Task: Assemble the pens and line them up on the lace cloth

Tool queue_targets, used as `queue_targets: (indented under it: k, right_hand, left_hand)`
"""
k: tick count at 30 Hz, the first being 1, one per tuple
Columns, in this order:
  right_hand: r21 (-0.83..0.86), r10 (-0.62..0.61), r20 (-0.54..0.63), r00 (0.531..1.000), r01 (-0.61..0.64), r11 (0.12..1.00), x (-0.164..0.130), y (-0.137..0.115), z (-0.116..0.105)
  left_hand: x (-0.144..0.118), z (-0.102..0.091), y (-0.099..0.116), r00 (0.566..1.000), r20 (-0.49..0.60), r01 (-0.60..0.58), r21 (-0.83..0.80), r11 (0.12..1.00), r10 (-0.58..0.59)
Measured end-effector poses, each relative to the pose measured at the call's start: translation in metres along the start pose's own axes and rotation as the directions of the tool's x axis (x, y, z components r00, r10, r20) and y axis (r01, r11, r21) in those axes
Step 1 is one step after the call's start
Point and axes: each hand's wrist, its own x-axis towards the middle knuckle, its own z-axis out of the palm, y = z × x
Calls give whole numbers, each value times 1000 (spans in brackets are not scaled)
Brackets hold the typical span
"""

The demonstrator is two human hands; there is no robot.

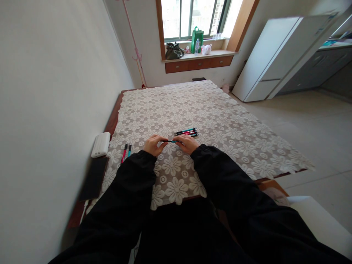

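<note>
My left hand (154, 145) and my right hand (186, 143) both pinch one teal-and-black pen (172, 141), held level just above the lace tablecloth (220, 121). Each hand grips one end of it. Just beyond my right hand lies a small bunch of pens (187, 132), teal, red and black, side by side on the cloth. Two more pens (127, 151), one pink and one teal, lie to the left of my left hand. Black sleeves cover both arms.
A white box-like device (101, 144) and a flat black object (93, 178) sit at the table's left edge by the wall. A white fridge (275, 55) stands at the right. Bags and a bottle rest on the window sill (198, 55). A white seat corner (310, 216) shows at lower right.
</note>
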Motion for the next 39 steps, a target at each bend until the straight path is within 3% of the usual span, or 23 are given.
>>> queue_targets:
  k: [14, 20, 34, 39]
  right_hand:
    - [20, 73, 39, 997, -73, 997, 0, -2, 1]
    - [37, 169, 74, 983, -172, 984, -2, -8, -1]
    - [11, 109, 80, 991, -110, 994, 0, -10, -4]
    - [-49, 171, 81, 982, -167, 985, -1, -12, -4]
  left_hand:
    - [-1, 2, -1, 999, 35, 22, -1, 1000, -22]
    - [-1, 1, 0, 998, 55, 24, -23, 999, -23]
    - [-1, 1, 3, 998, 68, 10, -43, 999, -7]
    - [0, 0, 6, 998, 55, 19, -42, 999, -17]
